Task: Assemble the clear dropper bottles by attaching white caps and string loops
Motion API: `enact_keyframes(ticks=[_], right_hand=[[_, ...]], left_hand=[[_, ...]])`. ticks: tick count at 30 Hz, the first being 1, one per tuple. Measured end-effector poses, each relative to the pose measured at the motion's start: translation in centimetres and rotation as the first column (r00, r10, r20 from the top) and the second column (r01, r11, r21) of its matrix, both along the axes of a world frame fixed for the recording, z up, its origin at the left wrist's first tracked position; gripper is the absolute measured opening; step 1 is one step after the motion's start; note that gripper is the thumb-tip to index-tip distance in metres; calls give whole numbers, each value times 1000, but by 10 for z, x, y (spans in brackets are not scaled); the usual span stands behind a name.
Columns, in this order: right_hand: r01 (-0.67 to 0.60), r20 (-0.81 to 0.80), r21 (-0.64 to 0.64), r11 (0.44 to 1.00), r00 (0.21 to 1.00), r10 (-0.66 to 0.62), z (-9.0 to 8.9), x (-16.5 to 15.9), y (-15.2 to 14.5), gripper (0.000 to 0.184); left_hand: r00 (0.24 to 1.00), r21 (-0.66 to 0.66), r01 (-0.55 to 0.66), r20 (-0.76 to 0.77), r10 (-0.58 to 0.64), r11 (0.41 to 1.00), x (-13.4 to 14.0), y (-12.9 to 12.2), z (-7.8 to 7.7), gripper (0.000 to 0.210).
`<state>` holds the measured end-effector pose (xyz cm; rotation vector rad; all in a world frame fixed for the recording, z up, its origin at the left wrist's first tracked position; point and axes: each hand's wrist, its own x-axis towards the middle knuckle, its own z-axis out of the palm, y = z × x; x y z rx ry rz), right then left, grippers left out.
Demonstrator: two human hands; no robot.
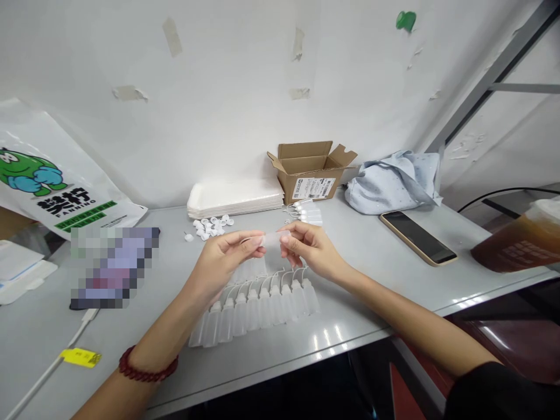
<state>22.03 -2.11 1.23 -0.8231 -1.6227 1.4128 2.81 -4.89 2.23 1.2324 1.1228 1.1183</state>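
Between my two hands a small translucent plastic bottle [275, 238] is held sideways above the table. My left hand [234, 252] pinches its left end, where the fingers partly hide the neck. The right end is gripped by the thumb and fingers of my right hand [308, 245]. Below them lies a row of several similar bottles [262, 309], side by side, with thin curved white tubes at their tops. Behind my left hand sits a loose pile of small white caps [212, 226]. More bottles with tubes [308, 211] lie just beyond my right hand.
A stack of white envelopes [236, 195] and an open cardboard box [310, 175] stand by the wall. To the right are a light-blue cloth bag [394, 184], a phone [417, 238] and a drink cup [520, 239]. A blurred-out device [114, 268] with a cable and a printed bag [65, 175] are left.
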Motion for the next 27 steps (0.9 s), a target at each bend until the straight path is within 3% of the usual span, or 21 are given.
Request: enact_keyframes(ticks=[5,10,17,23,27], right_hand=[[18,-3,22,1000,1000,-18,1,1,0,33],[29,6,2,1000,1000,-29,1,1,-2,33],[3,-13,-46,999,1000,-4,1,1,0,36],[48,24,-7,999,999,-48,3,2,-2,36],[67,59,108,992,996,-74,3,2,-3,30]], left_hand=[[991,-30,15,-132,-19,999,1,-1,1,37],[932,163,10,-358,50,987,4,-5,4,36],[899,383,9,-407,160,924,4,-10,0,13],[898,210,75,-438,25,975,4,-9,6,26],[926,137,84,-377,-26,987,4,-9,11,30]])
